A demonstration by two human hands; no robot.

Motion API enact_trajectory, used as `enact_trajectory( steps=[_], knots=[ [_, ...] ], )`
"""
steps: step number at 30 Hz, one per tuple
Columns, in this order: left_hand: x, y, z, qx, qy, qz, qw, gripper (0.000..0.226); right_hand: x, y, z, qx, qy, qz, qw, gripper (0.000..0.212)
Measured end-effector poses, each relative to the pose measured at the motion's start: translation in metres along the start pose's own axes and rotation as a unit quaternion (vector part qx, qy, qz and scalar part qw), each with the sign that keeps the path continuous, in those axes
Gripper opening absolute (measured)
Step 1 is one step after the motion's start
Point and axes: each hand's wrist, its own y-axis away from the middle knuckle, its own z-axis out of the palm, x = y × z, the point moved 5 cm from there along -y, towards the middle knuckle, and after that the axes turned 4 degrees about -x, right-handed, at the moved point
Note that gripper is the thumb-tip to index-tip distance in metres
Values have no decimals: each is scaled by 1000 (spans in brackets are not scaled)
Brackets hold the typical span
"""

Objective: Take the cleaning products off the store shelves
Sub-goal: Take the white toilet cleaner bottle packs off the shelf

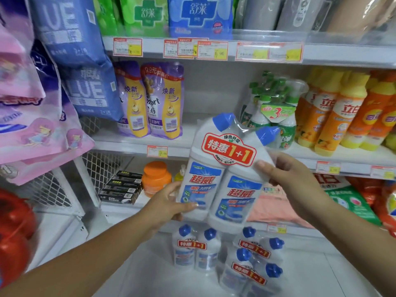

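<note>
1. I hold the twin-pack of white, blue-capped cleaner bottles (220, 174) in the air, tilted, just in front of the middle shelf's (120, 146) front edge.
2. My left hand (169, 202) grips its lower left side, thumb across the label; my right hand (287, 174) clasps its upper right shoulder.
3. Three matching packs (196, 249) sit on the white surface below.
4. Purple pouches (150, 99) stand near the shelf's left end, orange bottles (342, 112) near its right.

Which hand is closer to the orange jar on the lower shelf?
Left. The left hand grips the twin-pack just right of the orange jar; the right hand holds the pack's far side.
</note>
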Motion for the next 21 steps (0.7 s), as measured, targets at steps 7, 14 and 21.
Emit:
enact_trajectory(
  steps=[7, 14, 21],
  knots=[
    [70, -55, -4, 70, 37, 129, 988, 58, -40, -64, 2, 6, 83, -119, 989, 78],
    [129, -143, -31, 171, -137, 247, 944, 52, -65, -154, -6, 43, 149, -205, 966, 64],
    [96, -200, -33, 206, -286, 193, 916, 49, -22, -212, -8, 25, 165, -149, 975, 61]
  ],
)
